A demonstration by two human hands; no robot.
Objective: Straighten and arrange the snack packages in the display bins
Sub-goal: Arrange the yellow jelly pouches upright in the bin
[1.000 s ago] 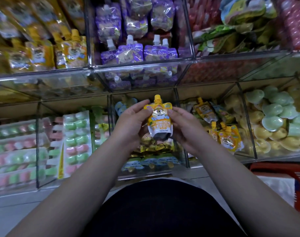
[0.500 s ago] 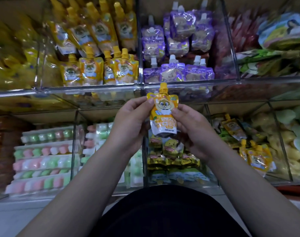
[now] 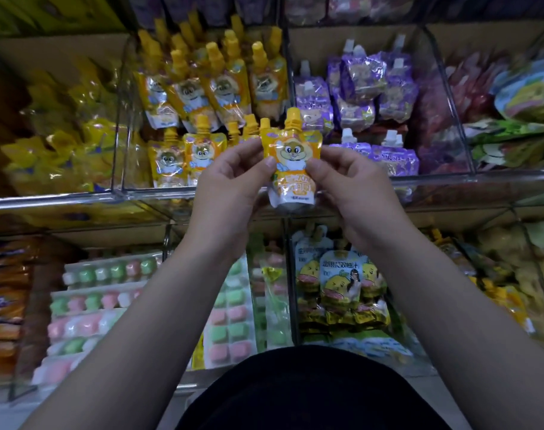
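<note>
An orange spouted pouch [image 3: 292,159] with a cartoon animal on it is held upright between both hands. My left hand [image 3: 230,184] pinches its left edge and my right hand [image 3: 351,184] pinches its right edge. The pouch is in front of the upper row of clear bins, level with the divider between the orange pouch bin [image 3: 202,103] and the purple pouch bin [image 3: 357,97]. Matching orange pouches stand and lean in the bin just left of it.
A yellow bag bin [image 3: 62,141] is upper left; pink and green packs [image 3: 497,119] upper right. Below the shelf rail [image 3: 62,200] are pastel candy trays [image 3: 93,305], yellow drink pouches [image 3: 342,290] and more orange pouches [image 3: 497,293].
Both hands have lifted the orange pouch from the lower bins up to the upper row, and my view has tilted upward with it. The hold on the pouch is unchanged.
</note>
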